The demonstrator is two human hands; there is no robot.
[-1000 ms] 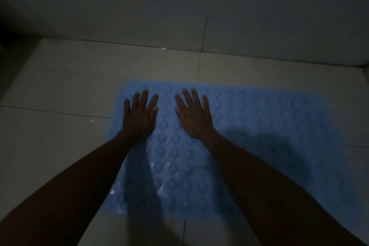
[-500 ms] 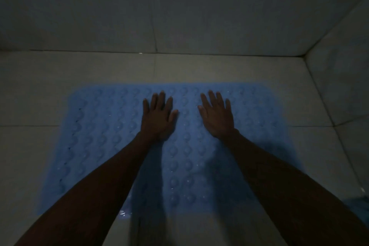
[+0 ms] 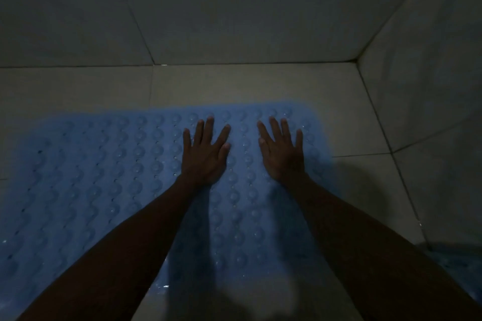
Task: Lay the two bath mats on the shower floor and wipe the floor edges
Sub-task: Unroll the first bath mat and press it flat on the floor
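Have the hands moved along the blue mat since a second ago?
Yes. Both hands went from the mat's left end to its right end, nearer the corner wall.

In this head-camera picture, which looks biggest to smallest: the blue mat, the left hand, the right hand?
1. Blue mat, by far the largest.
2. Left hand and right hand: they look alike in size, both flat on the mat, so no ranking between them.

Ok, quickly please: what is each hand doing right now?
Left hand: open, fingers spread, pressing flat on the blue bath mat.
Right hand: open, also pressing flat on the mat.
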